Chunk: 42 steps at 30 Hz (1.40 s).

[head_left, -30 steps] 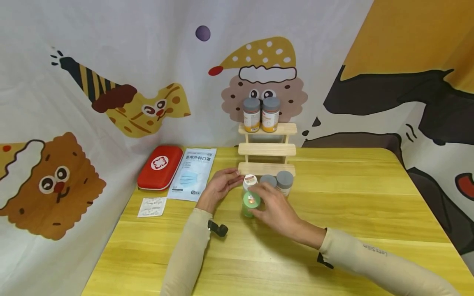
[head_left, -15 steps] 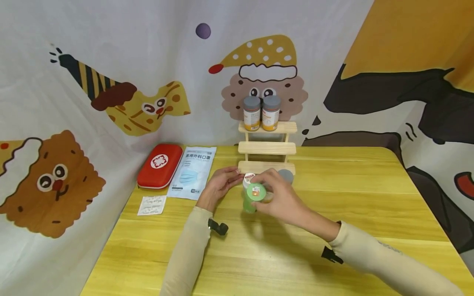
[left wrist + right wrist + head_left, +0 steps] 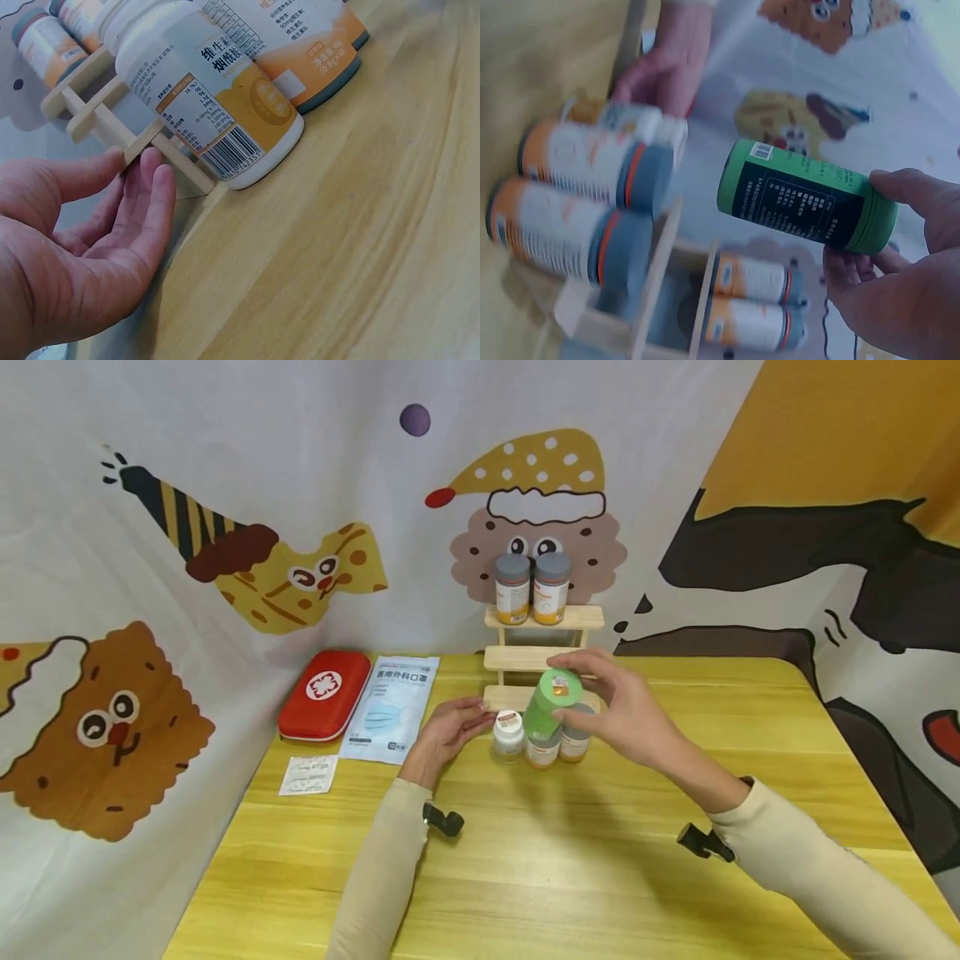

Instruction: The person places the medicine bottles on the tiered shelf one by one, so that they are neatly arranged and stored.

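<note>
My right hand (image 3: 633,714) grips a green canister (image 3: 542,714) by its top end, thumb and fingers round it. It is tilted and raised in front of the three-tier wooden rack (image 3: 521,657); the right wrist view shows its dark label panel. With thumb and fingertips, my left hand (image 3: 97,247) pinches the end of the rack's lowest shelf. Beside those fingers a white supplement bottle (image 3: 202,105) stands on the table. Two grey-capped bottles (image 3: 577,165) are next to it, partly behind the canister in the head view.
Two more grey-capped bottles (image 3: 513,597) stand on the rack's top shelf. On the left of the table (image 3: 480,877) lie a red first-aid case (image 3: 318,710), a face mask packet (image 3: 390,714) and a small white sachet (image 3: 307,775). A printed cloth (image 3: 262,427) hangs behind.
My right hand has lifted the green canister off the table and carried it up and to the right, toward the rack. The left hand has stayed at the shelf end.
</note>
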### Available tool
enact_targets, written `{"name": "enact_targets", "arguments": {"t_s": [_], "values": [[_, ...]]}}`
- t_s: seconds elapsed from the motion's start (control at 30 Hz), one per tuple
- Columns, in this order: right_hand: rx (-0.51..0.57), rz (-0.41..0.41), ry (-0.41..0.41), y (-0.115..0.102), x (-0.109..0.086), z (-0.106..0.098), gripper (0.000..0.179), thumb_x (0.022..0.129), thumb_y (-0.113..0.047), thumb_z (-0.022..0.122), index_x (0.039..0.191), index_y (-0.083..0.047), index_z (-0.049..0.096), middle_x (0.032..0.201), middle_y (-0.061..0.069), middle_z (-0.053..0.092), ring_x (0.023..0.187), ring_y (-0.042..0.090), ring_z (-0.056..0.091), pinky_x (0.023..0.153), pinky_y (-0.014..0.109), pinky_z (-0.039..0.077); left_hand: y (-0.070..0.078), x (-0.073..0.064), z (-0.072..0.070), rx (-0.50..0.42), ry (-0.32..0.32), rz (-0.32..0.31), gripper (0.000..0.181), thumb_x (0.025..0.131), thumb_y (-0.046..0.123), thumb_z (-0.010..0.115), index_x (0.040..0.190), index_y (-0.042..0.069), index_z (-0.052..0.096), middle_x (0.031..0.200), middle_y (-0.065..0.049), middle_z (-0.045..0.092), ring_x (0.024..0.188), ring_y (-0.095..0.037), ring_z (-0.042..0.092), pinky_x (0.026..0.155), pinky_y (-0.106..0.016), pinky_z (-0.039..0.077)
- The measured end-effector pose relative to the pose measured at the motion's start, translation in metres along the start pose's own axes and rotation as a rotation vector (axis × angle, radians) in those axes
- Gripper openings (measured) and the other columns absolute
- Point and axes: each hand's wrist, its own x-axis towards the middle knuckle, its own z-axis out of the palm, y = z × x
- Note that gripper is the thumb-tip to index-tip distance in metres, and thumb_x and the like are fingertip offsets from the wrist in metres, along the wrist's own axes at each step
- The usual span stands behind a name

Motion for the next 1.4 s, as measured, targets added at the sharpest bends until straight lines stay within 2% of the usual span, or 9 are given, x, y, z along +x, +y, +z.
{"name": "enact_targets", "arguments": {"t_s": [0.17,0.3,0.47,0.6,0.73,0.93,1.2,1.4], "values": [[-0.019,-0.042,0.09,0.005,0.018,-0.026,0.053,0.087,0.003,0.083,0.137,-0.005,0.066,0.134,0.006,0.059,0.122,0.007,0.061,0.116,0.013,0.05,0.002,0.0,0.002,0.008,-0.002,0.009,0.043,0.105,0.0,0.06,0.146,-0.009,0.053,0.109,-0.014,0.077,0.095,-0.016,0.076,0.103,-0.032,0.065],[-0.084,-0.043,0.162,0.012,0.032,-0.041,0.052,0.087,0.001,0.084,0.136,-0.005,0.068,0.129,0.004,0.058,0.119,0.005,0.061,0.112,0.011,0.052,0.002,0.001,0.002,-0.004,0.001,0.006,0.042,0.105,0.0,0.061,0.146,-0.009,0.054,0.105,-0.013,0.077,0.094,-0.016,0.077,0.101,-0.031,0.066],[-0.145,-0.029,0.206,0.021,0.045,-0.055,0.052,0.09,-0.003,0.083,0.139,-0.009,0.067,0.131,0.004,0.055,0.122,0.005,0.058,0.116,0.014,0.051,-0.001,0.002,0.001,-0.012,0.007,-0.008,0.043,0.104,0.0,0.061,0.146,-0.009,0.053,0.104,-0.012,0.077,0.093,-0.016,0.077,0.098,-0.03,0.067],[-0.177,-0.012,0.225,0.027,0.056,-0.063,0.052,0.092,-0.004,0.08,0.141,-0.009,0.064,0.135,0.007,0.051,0.128,0.012,0.057,0.12,0.023,0.051,-0.002,0.003,0.001,-0.015,0.009,-0.006,0.043,0.105,0.0,0.061,0.146,-0.009,0.053,0.104,-0.012,0.077,0.094,-0.016,0.077,0.098,-0.029,0.067],[-0.206,0.006,0.283,0.034,0.069,-0.067,0.054,0.093,-0.004,0.079,0.144,-0.007,0.062,0.14,0.011,0.049,0.134,0.022,0.056,0.122,0.036,0.051,-0.001,0.003,0.001,-0.02,0.006,-0.003,0.043,0.105,0.0,0.061,0.146,-0.009,0.054,0.102,-0.011,0.077,0.093,-0.016,0.077,0.099,-0.03,0.067],[-0.194,0.008,0.364,0.046,0.085,-0.065,0.053,0.094,-0.001,0.078,0.144,-0.002,0.061,0.142,0.018,0.046,0.139,0.029,0.051,0.125,0.052,0.047,-0.001,0.003,0.0,-0.018,0.005,-0.013,0.043,0.105,-0.001,0.061,0.147,-0.009,0.053,0.1,-0.01,0.078,0.091,-0.015,0.077,0.099,-0.03,0.067],[-0.211,0.046,0.387,0.059,0.107,-0.069,0.054,0.096,-0.008,0.076,0.147,-0.006,0.059,0.148,0.018,0.046,0.14,0.03,0.051,0.126,0.05,0.047,-0.001,0.003,-0.001,-0.012,0.004,-0.013,0.043,0.104,-0.001,0.061,0.146,-0.009,0.053,0.102,-0.012,0.078,0.092,-0.016,0.077,0.101,-0.031,0.066],[-0.189,0.087,0.384,0.062,0.117,-0.073,0.057,0.097,-0.013,0.077,0.15,-0.006,0.056,0.155,0.016,0.046,0.142,0.029,0.051,0.126,0.043,0.049,0.0,0.002,0.0,-0.01,0.005,-0.011,0.043,0.105,0.0,0.061,0.147,-0.009,0.053,0.102,-0.011,0.078,0.093,-0.015,0.077,0.103,-0.031,0.065]]}}
